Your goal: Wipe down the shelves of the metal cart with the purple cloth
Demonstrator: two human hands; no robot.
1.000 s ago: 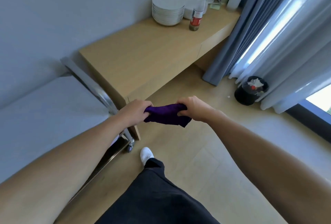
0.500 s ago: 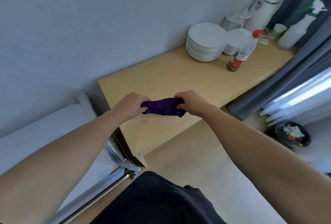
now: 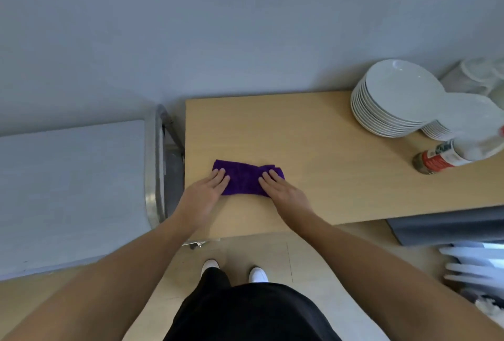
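- Purple cloth: folded into a short strip, flat on the wooden counter near its left end; not on the cart.
- Left hand: released, fingers straight, pressing the cloth's left end.
- Right hand: likewise flat and unclenched, fingers on the bunched right end.
- Metal cart: just beside the counter's left edge; lower shelves hidden.
- Probable step: smoothing or folding the cloth. Progress on the shelves not determinable.
- Risk: loose layers at the right end opening on pickup, with a trailing corner catching the cart's rail. Grip across all layers.
- Risk: a wide sweep rightward toward the stack of plates and the bottle. Keep travel to the left.
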